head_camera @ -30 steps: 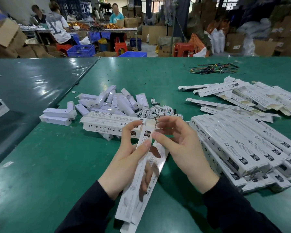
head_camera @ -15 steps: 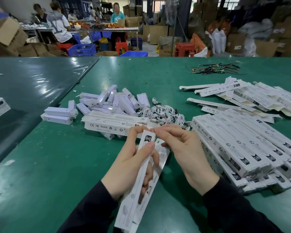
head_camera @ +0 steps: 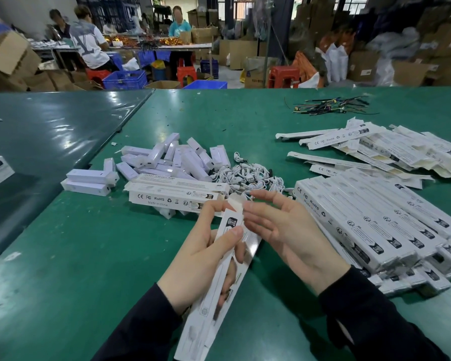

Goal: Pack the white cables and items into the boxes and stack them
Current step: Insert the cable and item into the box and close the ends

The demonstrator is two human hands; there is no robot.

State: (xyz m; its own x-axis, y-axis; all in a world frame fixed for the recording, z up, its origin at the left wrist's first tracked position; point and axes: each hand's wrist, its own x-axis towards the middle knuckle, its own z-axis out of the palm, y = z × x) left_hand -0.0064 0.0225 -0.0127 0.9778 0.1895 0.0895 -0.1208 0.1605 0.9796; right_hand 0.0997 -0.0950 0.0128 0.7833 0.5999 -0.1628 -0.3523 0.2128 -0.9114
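My left hand (head_camera: 206, 252) grips a long white box (head_camera: 208, 308) that slants from the bottom centre up to its open end flap (head_camera: 235, 204). My right hand (head_camera: 284, 230) has straight fingers, its fingertips touching the flap at the box's top. Behind the hands lies a heap of coiled white cables (head_camera: 248, 175). Left of the cables is a pile of small white lamp bars (head_camera: 172, 158). Two long boxes (head_camera: 175, 194) lie crosswise in front of that pile. A stack of closed boxes (head_camera: 375, 222) fills the right side.
Flat unfolded box sleeves (head_camera: 375, 149) are spread at the far right. A bundle of dark wires (head_camera: 326, 106) lies farther back on the green table (head_camera: 76, 243). Two white bars (head_camera: 89, 181) sit at the table's left seam. People work at a far bench.
My right hand's fingers have uncurled from pinching at the box's top and now lie straight against the flap. The box's end flap stands up. My left hand keeps its grip.
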